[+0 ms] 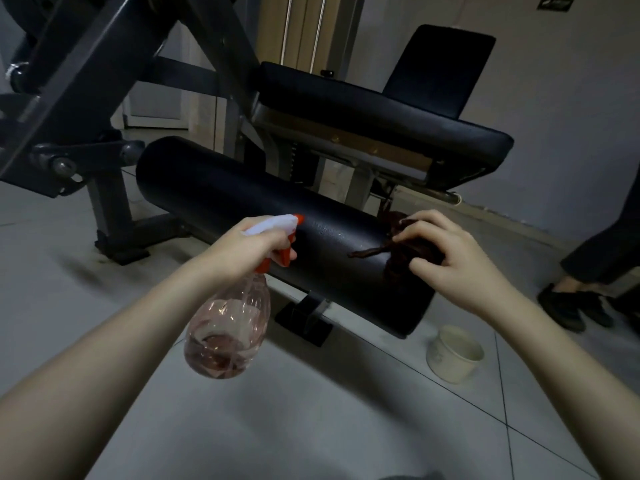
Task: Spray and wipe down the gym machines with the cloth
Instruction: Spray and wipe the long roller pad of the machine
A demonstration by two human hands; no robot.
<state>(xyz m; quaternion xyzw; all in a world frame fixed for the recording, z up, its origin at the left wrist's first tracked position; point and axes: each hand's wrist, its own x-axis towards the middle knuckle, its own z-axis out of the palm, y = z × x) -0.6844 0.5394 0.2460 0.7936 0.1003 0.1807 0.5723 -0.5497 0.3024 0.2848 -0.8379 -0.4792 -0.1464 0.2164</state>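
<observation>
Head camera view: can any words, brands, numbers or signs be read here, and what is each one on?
Nothing here can be read for certain.
Black roller pad: faint stamped lettering between the spray bottle and the cloth, too faint to read.
Wall sign: dark plaque at top right, too small and blurred to read.
Paper cup: a faint mark on its side, unreadable.

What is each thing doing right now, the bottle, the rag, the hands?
roller pad, cloth on its right end.
spray bottle, partly full, nozzle toward the roller pad.
left hand, grips the spray bottle.
cloth, crumpled on the roller pad.
right hand, fingers curled on the cloth.
paper bowl, upright on the floor, uncovered.
</observation>
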